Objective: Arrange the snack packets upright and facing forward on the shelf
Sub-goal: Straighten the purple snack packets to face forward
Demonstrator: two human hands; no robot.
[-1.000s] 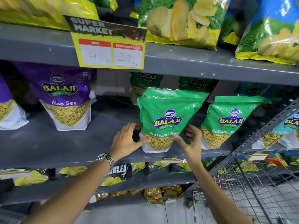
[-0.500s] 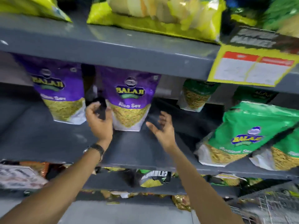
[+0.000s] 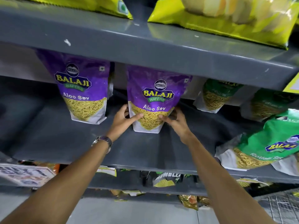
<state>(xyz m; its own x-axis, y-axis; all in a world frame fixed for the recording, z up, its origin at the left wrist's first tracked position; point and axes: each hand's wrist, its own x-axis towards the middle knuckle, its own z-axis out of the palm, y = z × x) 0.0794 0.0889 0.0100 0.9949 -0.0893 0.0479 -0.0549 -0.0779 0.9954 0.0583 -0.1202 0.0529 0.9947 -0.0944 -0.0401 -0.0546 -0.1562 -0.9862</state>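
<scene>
A purple Aloo Sev packet [image 3: 155, 94] stands upright on the grey middle shelf [image 3: 80, 143], label facing me. My left hand [image 3: 123, 117] grips its lower left side, thumb across the front. My right hand [image 3: 175, 121] grips its lower right side. A second purple Aloo Sev packet [image 3: 84, 88] stands upright to the left, untouched. Green Ratlami Sev packets stand further back on the right [image 3: 215, 97], and one green packet [image 3: 265, 146] leans at the shelf's front right edge.
The upper shelf [image 3: 145, 46] overhangs the packets and carries yellow chip bags [image 3: 234, 18]. Below, a lower shelf holds mixed snack packets [image 3: 163, 180]. A wire trolley [image 3: 281, 207] shows at the bottom right. The shelf floor left of my hands is bare.
The view has swung left from the green packets to the purple ones. Both hands left the green packet, moved left and closed on the sides of the right-hand purple packet.
</scene>
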